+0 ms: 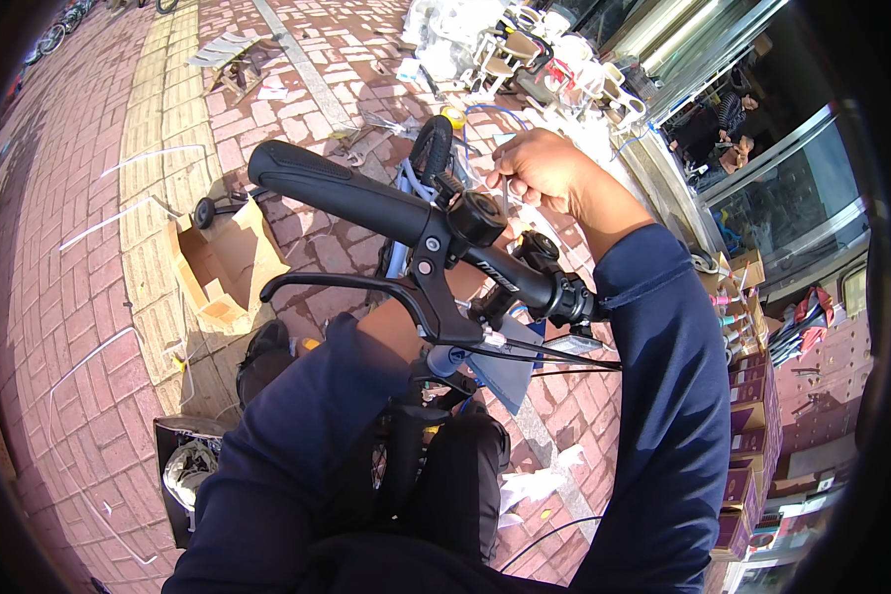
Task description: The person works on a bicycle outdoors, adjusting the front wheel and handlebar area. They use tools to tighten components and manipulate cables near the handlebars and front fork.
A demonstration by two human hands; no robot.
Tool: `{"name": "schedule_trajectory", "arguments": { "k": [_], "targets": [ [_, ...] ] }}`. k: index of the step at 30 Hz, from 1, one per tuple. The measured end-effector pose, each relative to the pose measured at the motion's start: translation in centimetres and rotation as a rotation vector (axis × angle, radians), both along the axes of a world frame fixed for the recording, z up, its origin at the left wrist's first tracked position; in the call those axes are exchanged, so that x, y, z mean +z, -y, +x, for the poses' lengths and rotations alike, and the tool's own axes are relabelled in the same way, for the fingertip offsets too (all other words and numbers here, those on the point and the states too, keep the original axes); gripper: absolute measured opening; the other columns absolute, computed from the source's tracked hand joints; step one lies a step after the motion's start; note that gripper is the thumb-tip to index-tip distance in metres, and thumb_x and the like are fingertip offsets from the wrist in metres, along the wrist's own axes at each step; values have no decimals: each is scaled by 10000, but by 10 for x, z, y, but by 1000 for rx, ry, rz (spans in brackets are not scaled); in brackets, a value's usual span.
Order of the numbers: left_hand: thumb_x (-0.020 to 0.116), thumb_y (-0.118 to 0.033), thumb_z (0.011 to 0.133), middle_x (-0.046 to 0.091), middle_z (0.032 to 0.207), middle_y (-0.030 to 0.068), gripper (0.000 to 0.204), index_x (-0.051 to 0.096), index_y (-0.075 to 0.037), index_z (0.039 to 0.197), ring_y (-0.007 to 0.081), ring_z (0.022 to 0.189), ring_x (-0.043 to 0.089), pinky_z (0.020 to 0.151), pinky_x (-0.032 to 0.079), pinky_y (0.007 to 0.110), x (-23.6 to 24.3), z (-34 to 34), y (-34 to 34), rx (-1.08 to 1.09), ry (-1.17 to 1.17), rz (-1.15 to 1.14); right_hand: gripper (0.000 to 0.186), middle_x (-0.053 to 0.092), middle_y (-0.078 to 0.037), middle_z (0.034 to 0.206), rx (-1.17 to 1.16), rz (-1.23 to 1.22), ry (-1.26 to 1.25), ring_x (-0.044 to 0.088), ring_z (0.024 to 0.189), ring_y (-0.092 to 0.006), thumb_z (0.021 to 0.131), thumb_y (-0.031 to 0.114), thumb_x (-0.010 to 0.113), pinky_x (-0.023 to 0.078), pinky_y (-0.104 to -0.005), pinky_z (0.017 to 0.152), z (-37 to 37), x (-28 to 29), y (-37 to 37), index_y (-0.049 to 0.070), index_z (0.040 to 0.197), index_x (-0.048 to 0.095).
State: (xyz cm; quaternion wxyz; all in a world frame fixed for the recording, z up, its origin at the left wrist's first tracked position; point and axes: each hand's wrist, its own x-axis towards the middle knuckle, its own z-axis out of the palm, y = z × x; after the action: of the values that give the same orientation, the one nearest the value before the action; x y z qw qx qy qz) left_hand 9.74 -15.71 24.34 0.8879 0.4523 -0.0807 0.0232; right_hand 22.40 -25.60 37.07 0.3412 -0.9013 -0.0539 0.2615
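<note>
A black bicycle handlebar (515, 277) crosses in front of me, with a rubber grip (342, 193) pointing up to the left. On it sit a round black bell (477, 218) and a brake lever (342, 284). My right hand (546, 170) is beyond the bar, its fingers closed in a pinch on a thin metal piece (506, 198) whose kind I cannot make out. My left forearm (391, 332) passes beneath the brake lever. Only some skin of my left hand (470, 281) shows behind the bar; its fingers are hidden. A black tyre (432, 148) stands past the grip.
An open cardboard box (223, 267) lies on the brick paving to the left. Nearer is a black box (181, 480). Plastic-wrapped parts and small seats (510, 54) are heaped at the back. Stacked cartons (747, 445) line the right; a person (733, 114) is in the doorway.
</note>
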Motion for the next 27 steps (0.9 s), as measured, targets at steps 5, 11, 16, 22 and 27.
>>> {"name": "schedule_trajectory", "arguments": {
  "k": [5, 11, 16, 22, 27],
  "targets": [
    [686, -165, 981, 657, 810, 7, 157, 683, -11, 1009, 63, 692, 596, 619, 459, 216, -18, 19, 6, -83, 188, -16, 193, 700, -46, 823, -121, 66, -11, 459, 477, -63, 958, 70, 566, 316, -221, 357, 1, 4, 0, -26, 1100, 655],
    [611, -132, 971, 655, 1066, 112, 303, 574, -18, 1250, 275, 1017, 650, 932, 499, 398, -32, 0, 15, 146, 502, 467, 234, 609, -73, 626, -230, 233, 28, 438, 405, -110, 975, 116, 556, 286, -264, 334, -8, 6, -9, -30, 869, 704],
    [774, -212, 839, 714, 1043, 159, 609, 515, 38, 1329, 325, 981, 700, 870, 532, 431, -14, -2, 17, 44, 363, 768, 264, 608, -14, 658, -226, 162, 20, 419, 404, -56, 996, 166, 568, 276, -224, 319, -14, 13, -11, 2, 817, 673],
    [763, -228, 845, 713, 1099, 243, 529, 567, 75, 1231, 372, 1028, 700, 925, 530, 410, -8, 4, 30, 30, 376, 791, 200, 652, -53, 712, -141, 238, 229, 463, 430, -96, 988, 129, 568, 292, -297, 351, -18, 2, -1, 33, 844, 669],
    [745, -198, 853, 715, 1063, 225, 453, 598, 27, 1218, 362, 1007, 701, 898, 530, 416, -19, 6, 32, 153, 430, 819, 150, 702, -69, 798, 22, 209, 511, 447, 492, -73, 1024, 130, 555, 322, -260, 427, -27, 14, 8, 22, 959, 635]
  ]
}}
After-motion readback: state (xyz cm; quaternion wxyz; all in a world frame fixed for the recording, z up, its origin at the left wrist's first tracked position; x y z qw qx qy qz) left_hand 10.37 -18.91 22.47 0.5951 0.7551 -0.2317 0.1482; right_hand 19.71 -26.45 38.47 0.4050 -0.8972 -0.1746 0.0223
